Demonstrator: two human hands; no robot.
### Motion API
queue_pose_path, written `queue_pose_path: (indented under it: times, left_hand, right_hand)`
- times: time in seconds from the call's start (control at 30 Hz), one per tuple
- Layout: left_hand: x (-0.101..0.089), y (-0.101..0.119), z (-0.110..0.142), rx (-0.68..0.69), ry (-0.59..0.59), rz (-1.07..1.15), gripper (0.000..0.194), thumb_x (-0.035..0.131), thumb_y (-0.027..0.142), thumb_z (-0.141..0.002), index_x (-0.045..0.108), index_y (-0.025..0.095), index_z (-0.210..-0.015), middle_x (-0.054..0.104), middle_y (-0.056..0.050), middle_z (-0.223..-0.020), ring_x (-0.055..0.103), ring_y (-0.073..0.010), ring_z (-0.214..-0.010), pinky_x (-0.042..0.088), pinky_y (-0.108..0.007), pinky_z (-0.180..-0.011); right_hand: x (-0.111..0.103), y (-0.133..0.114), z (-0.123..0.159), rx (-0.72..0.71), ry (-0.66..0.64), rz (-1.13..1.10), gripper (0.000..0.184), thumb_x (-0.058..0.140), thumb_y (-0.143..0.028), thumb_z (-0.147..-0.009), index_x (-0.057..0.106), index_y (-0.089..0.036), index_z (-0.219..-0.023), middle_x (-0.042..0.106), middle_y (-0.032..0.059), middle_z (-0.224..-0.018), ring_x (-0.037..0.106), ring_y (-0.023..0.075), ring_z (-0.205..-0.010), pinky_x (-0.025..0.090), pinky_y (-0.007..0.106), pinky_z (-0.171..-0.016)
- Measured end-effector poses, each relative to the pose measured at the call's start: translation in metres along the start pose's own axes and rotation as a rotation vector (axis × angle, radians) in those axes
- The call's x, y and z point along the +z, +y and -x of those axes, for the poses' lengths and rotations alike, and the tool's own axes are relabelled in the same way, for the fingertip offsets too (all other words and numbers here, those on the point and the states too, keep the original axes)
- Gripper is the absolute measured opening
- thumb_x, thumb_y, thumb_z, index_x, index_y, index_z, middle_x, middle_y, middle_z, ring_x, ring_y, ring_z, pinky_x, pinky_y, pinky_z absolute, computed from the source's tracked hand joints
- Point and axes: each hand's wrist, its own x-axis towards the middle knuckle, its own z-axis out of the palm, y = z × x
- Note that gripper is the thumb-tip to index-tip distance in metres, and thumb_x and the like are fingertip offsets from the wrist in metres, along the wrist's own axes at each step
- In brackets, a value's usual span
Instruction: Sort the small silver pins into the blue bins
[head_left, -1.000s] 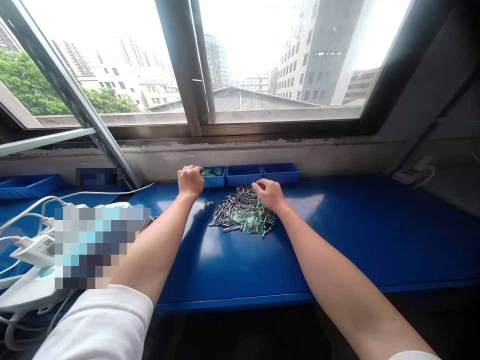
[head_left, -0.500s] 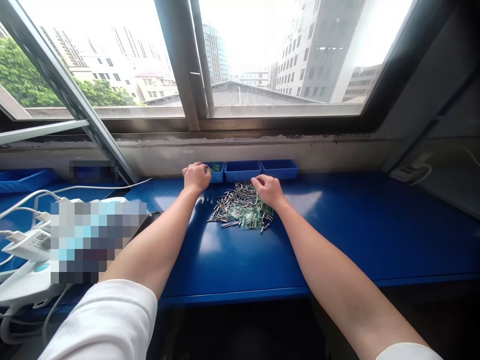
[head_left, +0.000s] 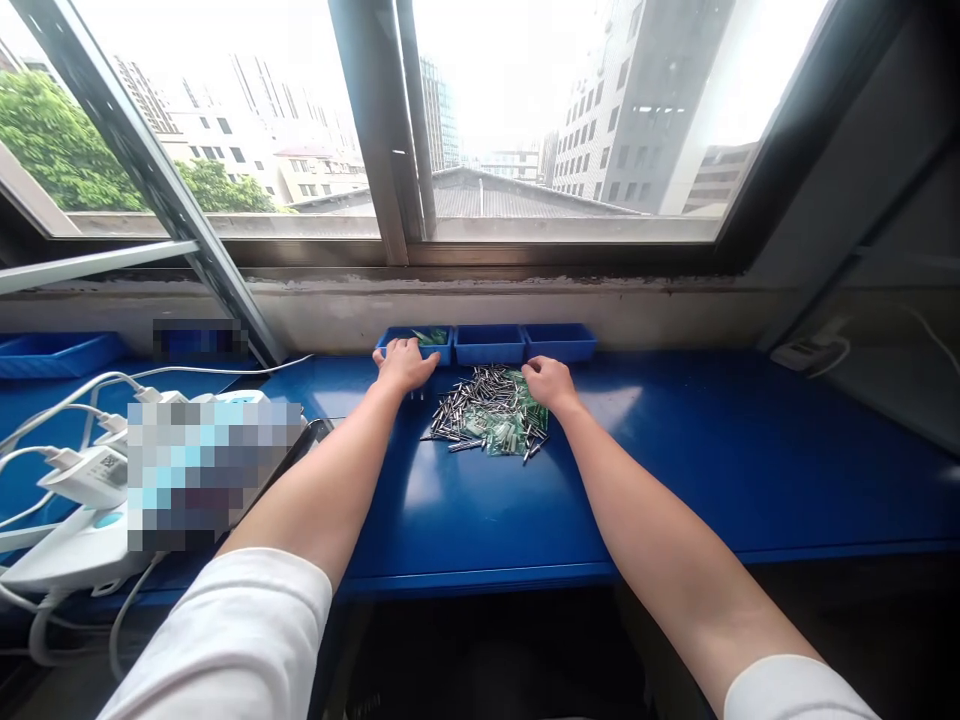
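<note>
My left hand (head_left: 406, 366) is at the front edge of the left blue bin (head_left: 444, 353), fingers spread and nothing visible in them. Green pieces (head_left: 429, 337), perhaps small circuit boards, lie inside that bin. On the bench, a pile of slim metal pins (head_left: 459, 405) is mixed with green boards (head_left: 506, 435), some seemingly in clear wrapping. At the pile's right side, my right hand (head_left: 551, 384) has its thumb and forefinger closed together. What those fingertips hold, if anything, is too small to make out.
Two more blue bins, a middle one (head_left: 489, 349) and a right one (head_left: 559, 347), stand in line against the wall. A white power strip (head_left: 82, 550) with plugs and cables lies to the left, beside a blurred-out patch. The blue bench (head_left: 480, 530) ends at a front edge.
My left hand has come down and slightly right from above the left bin, its fingers opening out. My right hand has shifted a little right, still pinched.
</note>
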Motion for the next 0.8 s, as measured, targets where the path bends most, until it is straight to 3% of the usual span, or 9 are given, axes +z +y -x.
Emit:
queue_pose_path:
  times: [0.13, 0.27, 0.43, 0.57, 0.8]
  left_hand:
    - [-0.002, 0.013, 0.005, 0.035, 0.105, 0.051, 0.050, 0.051, 0.047, -0.081, 0.054, 0.017, -0.121, 0.045, -0.018, -0.138, 0.030, -0.0345, -0.134, 0.011, -0.054, -0.109]
    - [-0.013, 0.036, 0.017, 0.016, 0.163, 0.148, 0.044, 0.054, 0.041, -0.080, 0.057, 0.018, -0.117, 0.053, -0.015, -0.130, 0.039, -0.0324, -0.127, 0.025, -0.049, -0.105]
    - [-0.024, 0.051, 0.039, 0.060, -0.042, 0.202, 0.037, 0.054, 0.039, -0.079, 0.062, 0.017, -0.108, 0.060, -0.011, -0.120, 0.052, -0.0270, -0.115, 0.039, -0.038, -0.098]
    - [-0.009, 0.047, 0.055, 0.163, -0.099, 0.257, 0.039, 0.051, 0.039, -0.083, 0.063, 0.015, -0.111, 0.064, -0.010, -0.116, 0.058, -0.0241, -0.110, 0.042, -0.032, -0.096]
    - [0.012, 0.035, 0.063, 0.261, -0.186, 0.226, 0.050, 0.048, 0.047, -0.086, 0.060, 0.015, -0.121, 0.061, -0.011, -0.126, 0.055, -0.0260, -0.117, 0.039, -0.032, -0.101]
  right_hand:
    - [0.006, 0.003, -0.001, -0.013, -0.088, 0.091, 0.038, 0.049, -0.038, -0.083, 0.065, -0.020, -0.113, 0.066, 0.0124, -0.114, 0.057, 0.0294, -0.111, 0.040, 0.040, -0.093]
    - [0.006, -0.002, 0.002, -0.037, -0.151, 0.195, 0.040, 0.047, -0.039, -0.085, 0.062, -0.023, -0.119, 0.064, 0.0106, -0.119, 0.050, 0.0318, -0.119, 0.035, 0.045, -0.097]
    - [0.003, -0.009, 0.005, -0.031, -0.213, 0.253, 0.043, 0.042, -0.039, -0.086, 0.059, -0.022, -0.123, 0.061, 0.0085, -0.125, 0.045, 0.0314, -0.123, 0.033, 0.046, -0.099]
    - [0.004, -0.010, 0.005, -0.044, -0.225, 0.253, 0.042, 0.043, -0.040, -0.086, 0.062, -0.023, -0.119, 0.062, 0.0084, -0.123, 0.044, 0.0318, -0.123, 0.033, 0.047, -0.099]
    - [0.005, -0.012, 0.007, -0.093, -0.202, 0.190, 0.044, 0.045, -0.043, -0.085, 0.062, -0.023, -0.120, 0.063, 0.0065, -0.123, 0.047, 0.0287, -0.122, 0.035, 0.042, -0.100]
